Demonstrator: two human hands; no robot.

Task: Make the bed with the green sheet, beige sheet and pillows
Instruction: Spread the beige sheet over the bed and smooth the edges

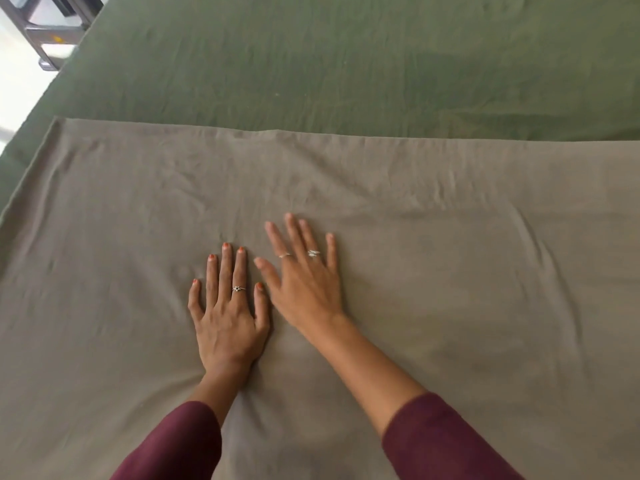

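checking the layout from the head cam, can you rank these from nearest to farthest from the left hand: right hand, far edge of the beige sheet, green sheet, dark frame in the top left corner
From the left hand, flat on the beige sheet:
1. Right hand, just beside it on the right.
2. Far edge of the beige sheet, straight ahead.
3. Green sheet, lying bare beyond that edge.
4. Dark frame, off the bed at the top left corner.

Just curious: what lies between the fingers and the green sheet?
Only wrinkled beige sheet, up to its edge; beyond that, the green sheet begins. The head view shows it.

The bed wears the green sheet [346, 57] spread flat, with the beige sheet [450, 237] overlying its near part.
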